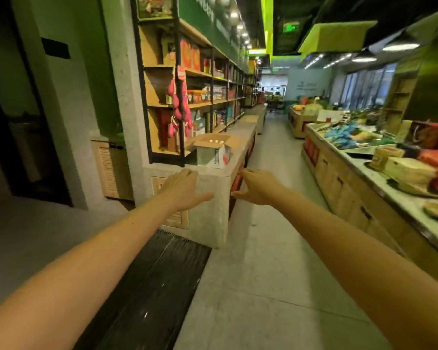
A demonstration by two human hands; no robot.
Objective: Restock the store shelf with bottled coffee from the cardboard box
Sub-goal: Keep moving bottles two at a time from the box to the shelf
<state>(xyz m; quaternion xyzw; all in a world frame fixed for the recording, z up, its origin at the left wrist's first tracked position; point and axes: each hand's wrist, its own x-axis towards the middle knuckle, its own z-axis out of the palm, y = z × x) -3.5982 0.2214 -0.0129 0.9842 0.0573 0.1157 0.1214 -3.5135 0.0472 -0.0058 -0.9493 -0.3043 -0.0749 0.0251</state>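
We stand in a store aisle with both bare arms stretched forward. Our left grip [181,188] is spread wide, fingers straight and thumb splayed to the side, and holds nothing. Our right grip [257,186] is just as loose, fingers reaching forward, thumb apart, also holding nothing. Both hang in front of the near end of a pale stone desk [247,132]; we cannot tell whether the fingertips touch its edge.

The cardboard box [214,150] sits on that desk, beyond both grips and slightly between them, against the foot of the store shelf [208,79]. Its flaps stand open, and a few white bottle caps [215,141] show inside. A dark, barcode-like strip runs down the box's white side, and a patch of red print sits beside it; both are too blurred for us to read.

The shelf's wooden boards carry red, orange and teal packages whose labels are smeared beyond reading. A bunch of pink bags [178,107] hangs on its black post. The green band above the shelf bears pale lettering that we cannot make out, and the green ceiling sign [290,27] is equally illegible.

Across the aisle on our right, a long display counter [352,173] holds orange and tan packets. A black floor grate [157,274] lies under our left forearm.
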